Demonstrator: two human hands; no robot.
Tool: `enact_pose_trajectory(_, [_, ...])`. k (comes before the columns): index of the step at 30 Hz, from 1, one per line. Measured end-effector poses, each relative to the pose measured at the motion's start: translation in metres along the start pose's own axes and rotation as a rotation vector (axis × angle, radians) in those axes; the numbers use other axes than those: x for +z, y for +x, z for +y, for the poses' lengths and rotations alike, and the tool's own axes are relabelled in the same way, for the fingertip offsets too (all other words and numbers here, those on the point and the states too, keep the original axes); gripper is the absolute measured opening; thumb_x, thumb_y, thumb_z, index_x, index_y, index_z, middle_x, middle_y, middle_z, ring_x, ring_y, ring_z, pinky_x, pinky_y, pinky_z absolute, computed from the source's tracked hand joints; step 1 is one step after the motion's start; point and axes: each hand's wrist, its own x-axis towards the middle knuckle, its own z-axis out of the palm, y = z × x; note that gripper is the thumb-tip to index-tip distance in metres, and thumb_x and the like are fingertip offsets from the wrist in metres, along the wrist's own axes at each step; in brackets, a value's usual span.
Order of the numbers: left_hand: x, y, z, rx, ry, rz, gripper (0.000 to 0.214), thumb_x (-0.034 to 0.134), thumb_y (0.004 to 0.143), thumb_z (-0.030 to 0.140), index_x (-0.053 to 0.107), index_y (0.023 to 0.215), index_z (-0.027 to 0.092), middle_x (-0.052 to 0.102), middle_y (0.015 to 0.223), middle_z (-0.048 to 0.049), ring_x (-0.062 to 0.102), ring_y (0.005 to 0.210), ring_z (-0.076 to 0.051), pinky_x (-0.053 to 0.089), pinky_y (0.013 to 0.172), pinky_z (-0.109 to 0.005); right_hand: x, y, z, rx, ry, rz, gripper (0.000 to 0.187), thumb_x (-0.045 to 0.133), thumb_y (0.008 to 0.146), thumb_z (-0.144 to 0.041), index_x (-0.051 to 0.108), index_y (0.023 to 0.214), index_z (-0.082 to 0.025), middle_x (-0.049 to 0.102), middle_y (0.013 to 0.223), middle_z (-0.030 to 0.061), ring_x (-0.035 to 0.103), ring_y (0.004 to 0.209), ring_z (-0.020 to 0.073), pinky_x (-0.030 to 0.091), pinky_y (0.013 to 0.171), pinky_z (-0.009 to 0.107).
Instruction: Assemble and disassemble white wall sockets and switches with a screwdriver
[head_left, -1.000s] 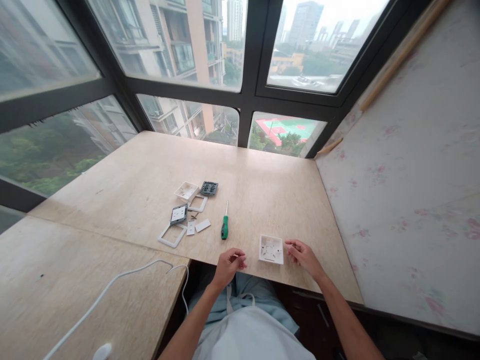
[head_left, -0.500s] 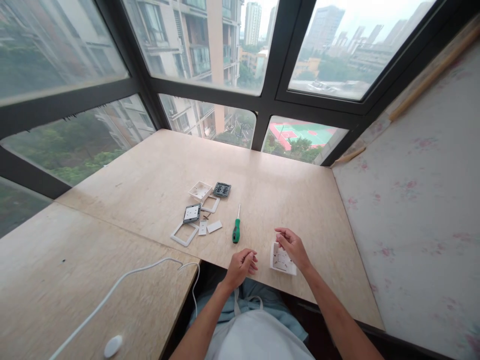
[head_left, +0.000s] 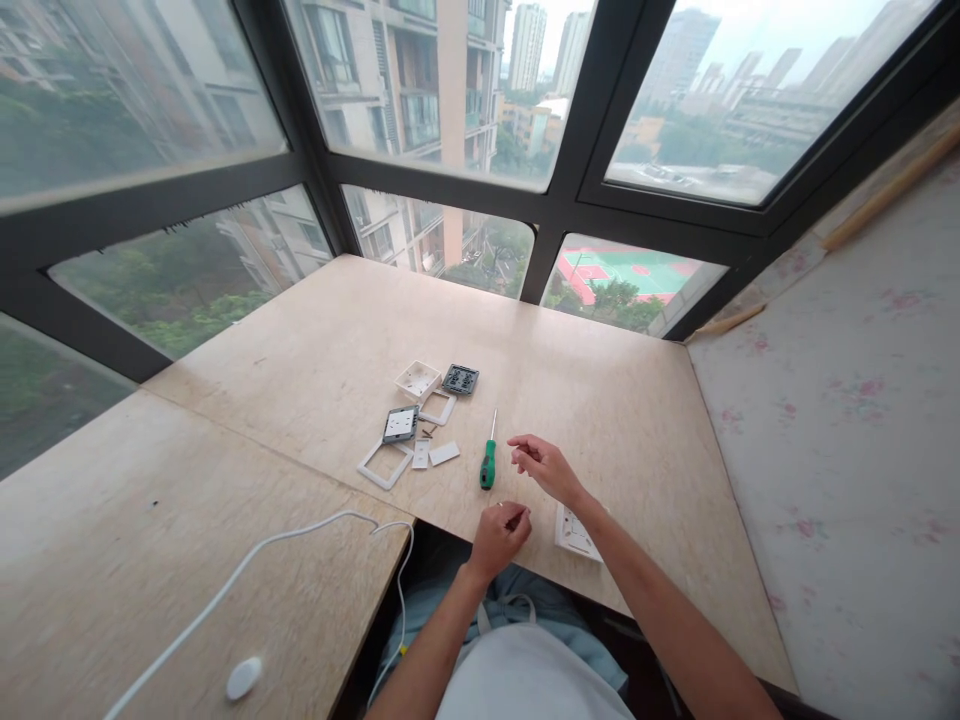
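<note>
1. Just nearer the person than the green screwdriver (head_left: 488,465), the left hand (head_left: 501,535) is loosely curled; I cannot tell if it holds something tiny.
2. Right of the screwdriver and nearer the person, a white box (head_left: 574,538) sits on the table (head_left: 637,440), partly hidden by the right arm.
3. Close beside the screwdriver, on its right, the right hand (head_left: 551,470) has bent fingers, a little apart.
4. Left of the screwdriver lie two little white plates (head_left: 445,454), a white frame (head_left: 373,480), brown screws (head_left: 428,432) and a white-faced socket (head_left: 400,424).
5. Farther away, left of the screwdriver's tip, are a smaller-looking frame (head_left: 450,411), another white box (head_left: 410,391) and a dark square part (head_left: 460,379).
</note>
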Motion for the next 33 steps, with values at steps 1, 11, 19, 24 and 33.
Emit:
enact_pose_trajectory(1, [0.001,0.0,-0.001,0.017,0.013,0.006,0.02,0.052,0.086,0.019,0.068,0.074,0.016,0.064,0.062,-0.0033,0.057,0.056,-0.012,0.041,0.058,-0.024,0.005,0.006,-0.001,-0.012,-0.01,-0.021,0.028,0.054,0.085,-0.036,0.063,0.104,-0.017,0.064,0.077,0.0022,0.061,0.065,0.0141,0.051,0.064,0.029])
enact_pose_trajectory(11, [0.002,-0.001,-0.004,0.083,0.046,0.013,0.013,0.058,0.082,0.016,0.07,0.08,0.016,0.067,0.066,-0.0034,0.059,0.06,-0.013,0.043,0.061,-0.023,0.039,0.088,0.003,-0.059,-0.261,-0.132,0.034,0.06,0.078,-0.019,0.062,0.112,-0.017,0.067,0.095,0.0045,0.062,0.077,0.0133,0.05,0.078,0.029])
enact_pose_trajectory(19, [0.004,0.0,-0.002,0.044,0.079,-0.006,0.012,0.057,0.08,0.015,0.068,0.079,0.017,0.068,0.07,-0.0038,0.06,0.06,-0.014,0.044,0.061,-0.024,0.02,0.169,0.006,0.036,-0.533,0.019,0.015,0.057,0.089,-0.026,0.067,0.086,-0.015,0.068,0.092,0.0054,0.063,0.088,0.018,0.047,0.085,0.036])
enact_pose_trajectory(24, [0.002,0.0,0.001,0.025,0.091,-0.025,0.011,0.056,0.081,0.016,0.067,0.078,0.017,0.067,0.069,-0.0039,0.06,0.06,-0.015,0.044,0.06,-0.025,0.018,0.196,0.012,0.058,-0.624,0.08,0.023,0.055,0.093,-0.036,0.064,0.088,-0.015,0.066,0.094,0.0053,0.061,0.092,0.0185,0.047,0.088,0.04])
enact_pose_trajectory(33, [0.004,-0.002,-0.003,0.035,0.14,-0.027,0.011,0.055,0.08,0.016,0.065,0.078,0.017,0.066,0.068,-0.004,0.06,0.061,-0.015,0.042,0.06,-0.026,0.036,0.212,0.026,-0.035,-0.668,-0.037,0.096,0.083,0.059,-0.04,0.039,0.139,-0.012,0.041,0.144,0.0205,0.036,0.135,0.0351,0.031,0.109,0.045])
